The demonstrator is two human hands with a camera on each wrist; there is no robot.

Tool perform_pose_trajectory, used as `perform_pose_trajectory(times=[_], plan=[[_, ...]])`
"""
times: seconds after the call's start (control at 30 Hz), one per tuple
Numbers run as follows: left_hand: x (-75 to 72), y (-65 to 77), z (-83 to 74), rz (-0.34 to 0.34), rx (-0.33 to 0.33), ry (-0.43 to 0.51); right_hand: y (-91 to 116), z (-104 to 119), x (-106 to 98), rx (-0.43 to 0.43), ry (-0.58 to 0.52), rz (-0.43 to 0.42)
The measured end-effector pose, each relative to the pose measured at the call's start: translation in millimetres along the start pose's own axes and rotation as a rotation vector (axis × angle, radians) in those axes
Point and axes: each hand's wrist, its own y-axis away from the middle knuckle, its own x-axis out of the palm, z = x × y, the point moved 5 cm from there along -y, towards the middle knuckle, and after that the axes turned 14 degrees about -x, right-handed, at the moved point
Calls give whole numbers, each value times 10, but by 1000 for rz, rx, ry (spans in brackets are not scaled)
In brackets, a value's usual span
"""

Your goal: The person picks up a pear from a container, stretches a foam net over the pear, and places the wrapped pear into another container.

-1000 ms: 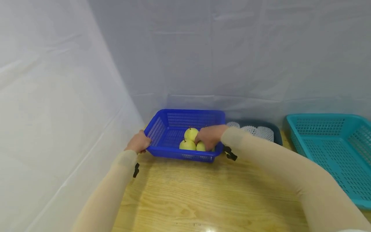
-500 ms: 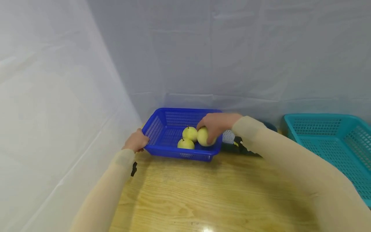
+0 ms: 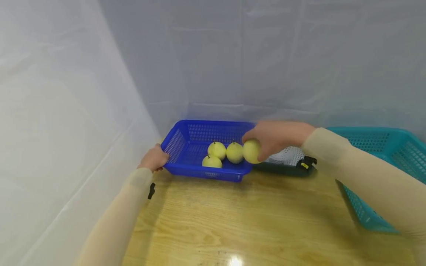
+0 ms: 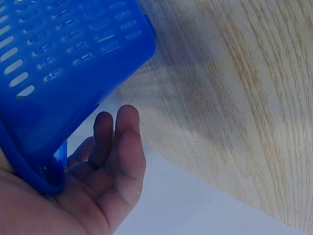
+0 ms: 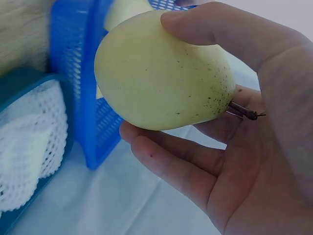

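A blue plastic basket [image 3: 189, 171] stands on the wooden table by the back wall. Three yellow-green pears [image 3: 235, 153] lie inside it, toward its right side. My left hand [image 3: 154, 159] grips the basket's left rim, its fingers curled under the edge in the left wrist view. Between the thumb and fingers of my right hand [image 3: 279, 136] is another pear [image 3: 251, 150], held at the basket's right rim. In the right wrist view this pear [image 5: 156, 73] shows brown specks and a dark stem pointing at the palm.
Right of the blue basket, a dark green tray [image 3: 283, 169] holds white foam fruit nets [image 3: 287, 155], partly covered by my right hand. A larger teal basket [image 3: 369, 216] stands further right, behind my right forearm. White sheeting [image 3: 213, 66] closes off the back and left.
My right hand has lifted a pear and carried it right, from inside the blue basket to its right rim. My left hand still grips the left rim.
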Motion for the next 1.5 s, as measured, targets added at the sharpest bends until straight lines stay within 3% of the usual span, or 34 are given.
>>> perform_pose_trajectory(times=[0.37,0.77,1.0,1.23,1.5], plan=[[-37,2,-7,5,3,-19,542,167,195,34,15,14],[-23,-22,-19,18,24,-19,935,347,455,27,-29,-3],[-27,-43,-11,-2,36,-29,1076,381,637,75,-48,-1],[-12,-62,-21,26,64,5,1188,349,855,90,-36,3],[-4,-70,-17,51,76,-25,1231,343,1083,90,-41,-7]])
